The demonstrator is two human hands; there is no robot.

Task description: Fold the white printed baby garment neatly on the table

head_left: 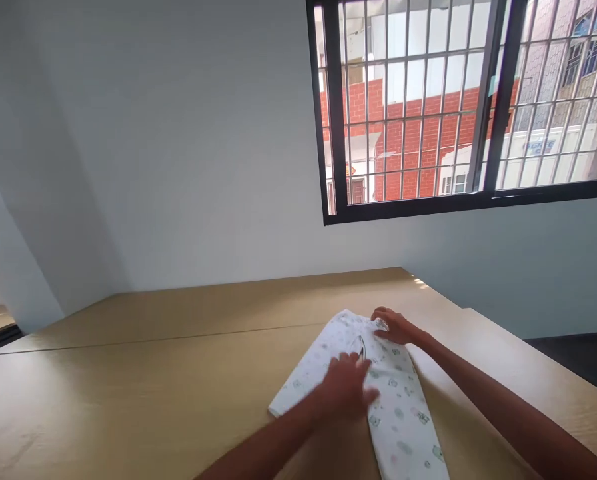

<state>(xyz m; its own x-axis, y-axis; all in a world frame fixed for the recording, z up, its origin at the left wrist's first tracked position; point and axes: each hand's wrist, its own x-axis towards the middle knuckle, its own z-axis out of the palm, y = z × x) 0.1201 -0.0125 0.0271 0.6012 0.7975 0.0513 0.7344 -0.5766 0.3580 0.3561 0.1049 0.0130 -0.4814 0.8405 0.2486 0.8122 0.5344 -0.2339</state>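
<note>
White pants with a small green and grey print lie on the table, waist end away from me and the two legs spread toward me. My right hand is at the right corner of the waist, thumb and fingers curled round the edge of the cloth. My left hand, a little blurred, is over the area where the legs part. Its fingers are stretched out and the thumb stands apart; whether it touches the cloth I cannot tell. A thin dark curved strip, perhaps a drawstring, shows just beyond the left fingers.
The light wooden table has a seam running across it and reaches back to a pale wall. A black-framed window with metal bars is at the upper right. The table's right edge slopes down toward a dark floor.
</note>
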